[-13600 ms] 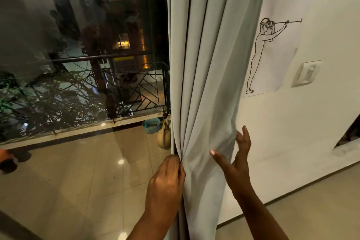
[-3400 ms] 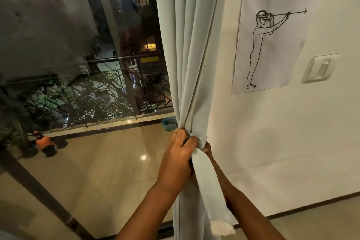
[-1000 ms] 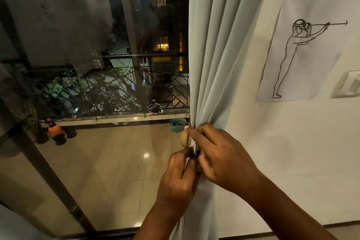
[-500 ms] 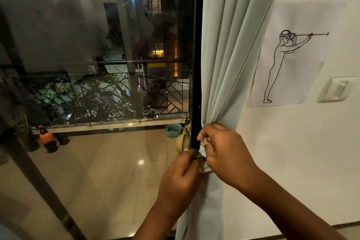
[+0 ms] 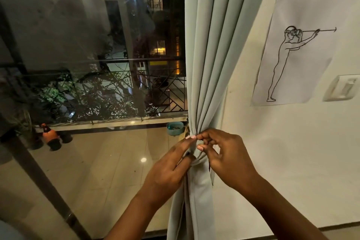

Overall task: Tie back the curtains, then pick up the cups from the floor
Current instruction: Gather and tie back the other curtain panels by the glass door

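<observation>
Left of where I'm gripping, beyond the glass door [image 5: 87,64], I see a teal bowl [image 5: 175,128]; up right, a line drawing [image 5: 298,52] and wall switch [image 5: 343,87].

Two bare arms came up from the bottom of the picture, one on each side. No sleeves showed on them; both forearms were bare all the way to the edge of the view. The left hand [image 5: 167,169] had long, thin fingers. One nail on it was painted a pale pink and looked neat and rounded. The right hand [image 5: 228,154] had a pale pink nail too, seen at the tip of one finger. No rings, bands or watch showed on either hand or wrist. The knuckles and finger joints were easy to see on both hands.
</observation>
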